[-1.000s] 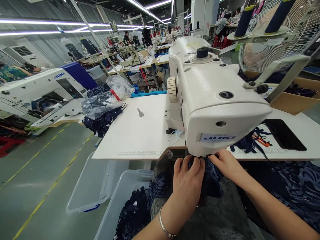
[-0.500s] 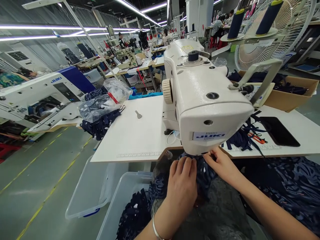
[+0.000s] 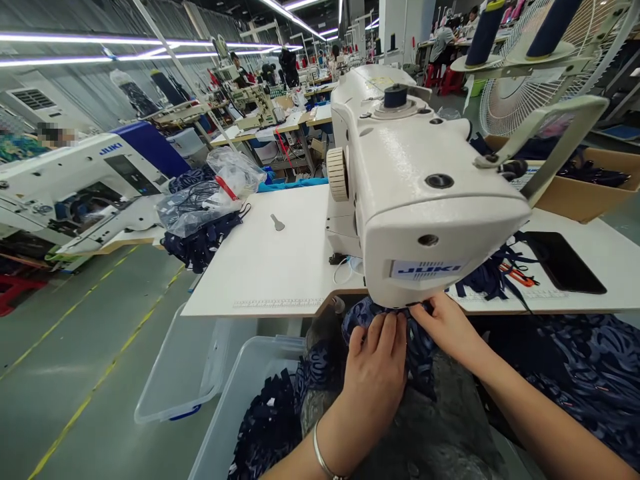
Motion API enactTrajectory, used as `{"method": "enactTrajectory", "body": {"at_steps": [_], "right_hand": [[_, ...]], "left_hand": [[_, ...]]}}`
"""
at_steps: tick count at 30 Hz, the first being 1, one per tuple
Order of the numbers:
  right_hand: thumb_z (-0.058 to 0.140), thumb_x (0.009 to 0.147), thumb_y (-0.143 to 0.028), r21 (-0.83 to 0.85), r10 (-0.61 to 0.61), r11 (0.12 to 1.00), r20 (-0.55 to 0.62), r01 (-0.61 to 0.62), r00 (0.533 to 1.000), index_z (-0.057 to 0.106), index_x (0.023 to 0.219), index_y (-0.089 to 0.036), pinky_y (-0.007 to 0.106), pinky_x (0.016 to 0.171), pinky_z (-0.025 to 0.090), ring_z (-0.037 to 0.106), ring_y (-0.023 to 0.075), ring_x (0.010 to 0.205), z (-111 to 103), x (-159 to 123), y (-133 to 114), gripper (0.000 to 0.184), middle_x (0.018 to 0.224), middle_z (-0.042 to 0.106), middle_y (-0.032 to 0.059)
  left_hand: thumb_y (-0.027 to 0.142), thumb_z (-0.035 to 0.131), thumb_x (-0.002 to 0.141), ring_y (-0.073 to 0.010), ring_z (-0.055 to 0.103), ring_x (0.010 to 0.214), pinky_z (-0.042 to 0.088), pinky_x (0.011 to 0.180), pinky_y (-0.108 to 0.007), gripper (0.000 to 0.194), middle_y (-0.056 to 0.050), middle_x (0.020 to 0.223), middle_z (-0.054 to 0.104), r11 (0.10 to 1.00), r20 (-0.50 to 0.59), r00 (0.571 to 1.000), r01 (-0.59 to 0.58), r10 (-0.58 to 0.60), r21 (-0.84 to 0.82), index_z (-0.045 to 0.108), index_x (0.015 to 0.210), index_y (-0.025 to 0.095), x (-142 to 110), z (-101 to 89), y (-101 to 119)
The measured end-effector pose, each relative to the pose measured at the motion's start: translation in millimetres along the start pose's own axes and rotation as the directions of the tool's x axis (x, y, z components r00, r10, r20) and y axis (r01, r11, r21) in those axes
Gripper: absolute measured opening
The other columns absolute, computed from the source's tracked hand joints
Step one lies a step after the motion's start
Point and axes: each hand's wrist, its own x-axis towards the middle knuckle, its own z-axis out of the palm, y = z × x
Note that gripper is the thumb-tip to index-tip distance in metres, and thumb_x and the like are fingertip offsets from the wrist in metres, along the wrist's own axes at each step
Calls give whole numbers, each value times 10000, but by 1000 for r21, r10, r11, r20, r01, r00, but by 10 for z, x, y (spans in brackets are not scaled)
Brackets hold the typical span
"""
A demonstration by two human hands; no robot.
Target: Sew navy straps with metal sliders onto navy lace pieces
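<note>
Under the head of a white sewing machine [image 3: 440, 227] lies dark blue patterned fabric [image 3: 421, 357], hanging down over the table's front edge. My left hand [image 3: 377, 367] presses on it from the left, fingers bent and close together, gripping the cloth. Just right of it, my right hand [image 3: 447, 327] pinches the fabric close below the machine head, its fingertips partly hidden. The needle and presser foot are out of sight behind the head. A fold of the cloth bulges beyond my left fingers.
Clear plastic bins [image 3: 225, 400] stand below at left, one with dark blue strips [image 3: 270, 417]. On the white table [image 3: 280, 267] lie a flat metal piece [image 3: 277, 223], orange-handled snips [image 3: 520, 275] and a black phone [image 3: 567, 262]. More patterned fabric [image 3: 595, 373] drapes at lower right.
The view has shifted slightly, with the machine head appearing farther right. More of the fabric fold shows left of my left fingers. Both hands keep their hold near the machine head.
</note>
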Motion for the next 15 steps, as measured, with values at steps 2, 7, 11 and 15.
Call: {"method": "enactTrajectory", "body": {"at_steps": [2, 7, 11, 15], "right_hand": [[481, 894, -353, -3, -1, 1000, 5, 1, 1000, 488, 880, -233, 277, 635, 446, 617, 182, 720, 1, 5, 2, 121, 797, 648, 10], [475, 890, -345, -4, 4, 1000, 27, -4, 1000, 492, 906, -239, 278, 648, 445, 607, 182, 704, -1, 13, 10, 109, 764, 629, 2], [468, 893, -331, -3, 10, 1000, 27, -10, 1000, 492, 912, -248, 269, 631, 435, 596, 176, 653, 4, 16, 8, 89, 720, 613, -12], [464, 898, -326, 8, 17, 1000, 35, -17, 999, 494, 916, -249, 266, 628, 429, 594, 177, 639, 1, 5, -15, 84, 694, 601, -17]], "left_hand": [[195, 459, 915, -199, 516, 1178, 355, 939, -366, 423, -69, 1259, 625, 1000, 1, 1000, -4, 4, 5, 539, 1324, 125, 0, 8, -6], [176, 456, 900, -202, 492, 1219, 337, 968, -375, 456, -65, 1312, 602, 1000, 35, 999, -4, 4, -6, 506, 1353, 151, -8, 12, -26], [152, 487, 860, -203, 470, 1248, 320, 987, -395, 508, -49, 1354, 580, 999, 69, 998, 13, -10, -37, 479, 1368, 155, -7, 11, -30], [137, 485, 847, -200, 473, 1251, 317, 990, -403, 521, -36, 1359, 581, 999, 66, 998, 14, -11, -48, 475, 1367, 156, -5, 11, -27]]}}
